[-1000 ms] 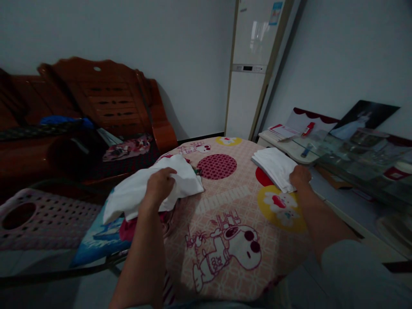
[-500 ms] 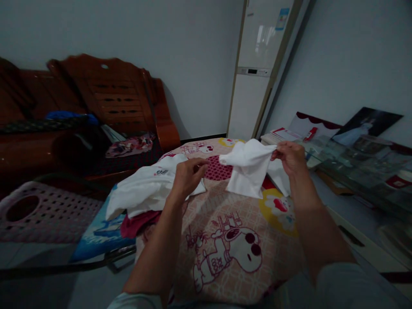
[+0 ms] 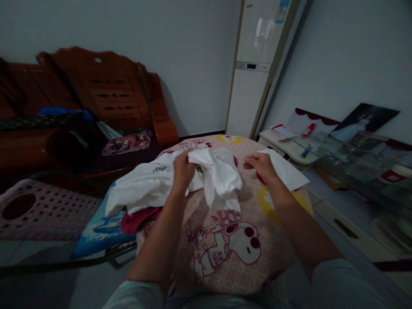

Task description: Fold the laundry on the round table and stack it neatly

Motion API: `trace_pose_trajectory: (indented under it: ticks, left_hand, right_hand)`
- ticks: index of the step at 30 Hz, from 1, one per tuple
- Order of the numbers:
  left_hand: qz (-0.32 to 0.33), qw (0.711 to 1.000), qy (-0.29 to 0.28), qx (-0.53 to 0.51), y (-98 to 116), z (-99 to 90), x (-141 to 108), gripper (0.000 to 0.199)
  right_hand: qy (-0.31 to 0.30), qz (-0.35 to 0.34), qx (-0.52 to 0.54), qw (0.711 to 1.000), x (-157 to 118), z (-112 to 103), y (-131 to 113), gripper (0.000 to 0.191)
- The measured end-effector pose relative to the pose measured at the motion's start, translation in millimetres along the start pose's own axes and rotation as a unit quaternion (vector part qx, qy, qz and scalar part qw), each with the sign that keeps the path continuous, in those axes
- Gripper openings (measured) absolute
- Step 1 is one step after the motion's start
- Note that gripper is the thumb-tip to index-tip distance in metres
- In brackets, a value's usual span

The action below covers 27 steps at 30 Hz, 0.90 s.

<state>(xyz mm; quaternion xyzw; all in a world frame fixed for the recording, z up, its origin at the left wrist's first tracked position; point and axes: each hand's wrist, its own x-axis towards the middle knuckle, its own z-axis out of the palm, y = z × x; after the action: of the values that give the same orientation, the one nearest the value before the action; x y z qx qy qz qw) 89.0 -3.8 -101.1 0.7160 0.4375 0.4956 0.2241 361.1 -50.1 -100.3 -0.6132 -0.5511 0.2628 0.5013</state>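
My left hand [image 3: 184, 171] is closed on the upper left corner of a small white cloth garment [image 3: 222, 178], which hangs crumpled and slightly blurred over the table. To the garment's right, apart from it, my right hand [image 3: 259, 165] has its fingers curled in with nothing visible in them. Below and left of my left hand lies a white shirt [image 3: 141, 186] with a small dark and pink motif, loosely heaped over a dark red cloth [image 3: 140, 219]. Behind my right wrist, a flat white piece [image 3: 286, 169] lies at the table's right edge; I cannot tell its material.
A round table with a cartoon-printed tablecloth [image 3: 280, 244] stands before me. To the left are a wooden sofa [image 3: 112, 94], a pink woven seat [image 3: 61, 214] and a blue printed cushion [image 3: 99, 236]. A glass shelf [image 3: 350, 159] over a white cabinet [image 3: 328, 214] borders the right side.
The white garment has swung left and down. My left hand has taken hold of its corner, while my right hand has let go and moved left and slightly down.
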Motion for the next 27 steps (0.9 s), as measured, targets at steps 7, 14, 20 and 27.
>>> trace_pose_trajectory:
  ticks: [7,14,20,27]
  left_hand:
    - [0.127,0.901,0.381,0.161,19,-105.5,8,0.027]
    - [-0.059,0.956,0.02,0.286,-37,-101.0,-20,0.026]
    - [-0.121,0.934,0.072,0.329,-39,-99.7,-14,0.017]
    - [-0.006,0.996,0.069,0.053,21,-46.2,0,0.026]
  right_hand:
    - [0.218,0.209,-0.453,0.839,12,-107,106,0.019]
    - [0.178,0.281,-0.485,0.809,13,-129,137,0.038]
    - [0.29,0.232,-0.363,0.855,28,-129,110,0.026]
    - [0.25,-0.041,0.026,0.967,49,-101,23,0.012]
